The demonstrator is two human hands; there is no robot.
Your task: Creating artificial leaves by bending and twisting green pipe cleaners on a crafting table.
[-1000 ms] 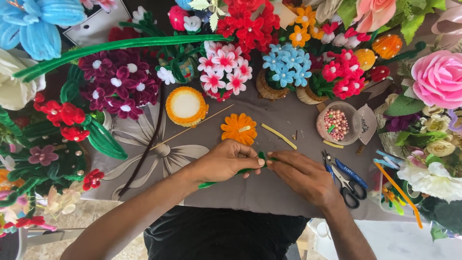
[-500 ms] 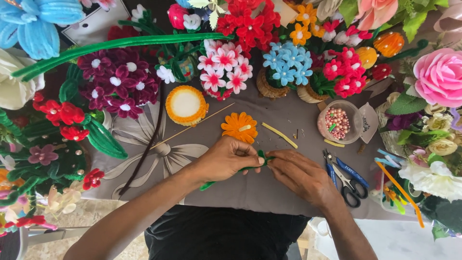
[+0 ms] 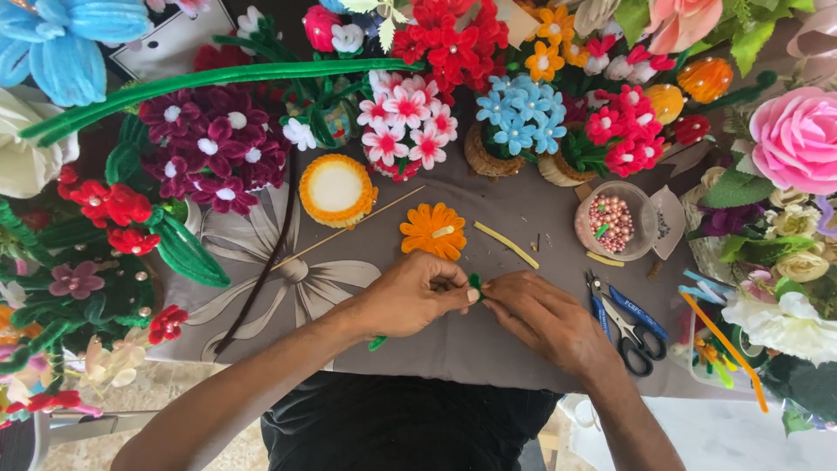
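Note:
My left hand [image 3: 414, 296] and my right hand [image 3: 545, 318] meet over the grey cloth [image 3: 453, 349], both pinching a green pipe cleaner [image 3: 475, 282]. Its other end pokes out under my left wrist [image 3: 377, 344]. Just beyond my fingers lies an orange pipe-cleaner flower [image 3: 433, 230]. A thin wooden stick [image 3: 349, 230] runs diagonally past it, and a short yellow strip [image 3: 506, 244] lies to the flower's right.
A round orange-rimmed disc [image 3: 336, 189] sits behind. A clear cup of pink beads [image 3: 610, 224] and blue-handled scissors and pliers [image 3: 629, 321] lie right. Pipe-cleaner flower bouquets [image 3: 209, 144] crowd the left, back and right, with a pink rose [image 3: 798, 138].
Both hands have stayed together over the cloth, working the green pipe cleaner; the fingers have shifted slightly and less of the green piece shows between them.

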